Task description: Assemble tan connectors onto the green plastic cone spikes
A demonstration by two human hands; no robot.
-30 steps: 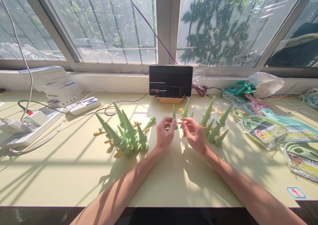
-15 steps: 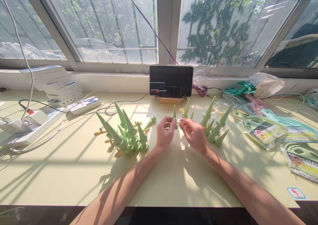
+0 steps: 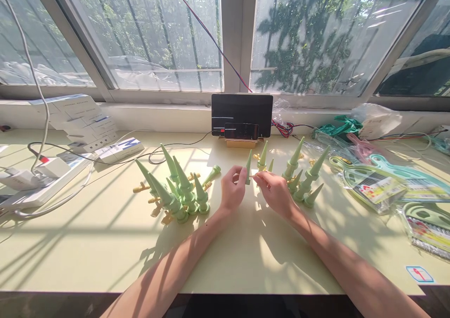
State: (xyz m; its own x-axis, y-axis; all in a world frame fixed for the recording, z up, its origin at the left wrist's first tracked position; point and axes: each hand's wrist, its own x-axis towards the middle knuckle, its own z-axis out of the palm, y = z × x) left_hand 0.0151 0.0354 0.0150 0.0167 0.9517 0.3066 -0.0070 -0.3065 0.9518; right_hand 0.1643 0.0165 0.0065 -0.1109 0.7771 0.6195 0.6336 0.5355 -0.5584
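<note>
Pinched in the fingers of my left hand is a light green cone-shaped piece, its tip up and leaning slightly right. The closed fingers of my right hand hold a small tan peg-like piece against the cone's right side; its full shape is hidden. Left of my hands stands a cluster of green cones on ringed bases, with tan knob-like pieces among them. More green cones stand behind and to the right of my right hand.
A black tablet with a phone before it leans at the back. White boxes and a power strip with cables lie left. Several bagged, handled items lie right. The table's front edge runs below my forearms.
The cone has shifted slightly right and tilted the same way, showing more of its body. My right fingers have moved slightly at the tan piece; the standing cones look unmoved.
</note>
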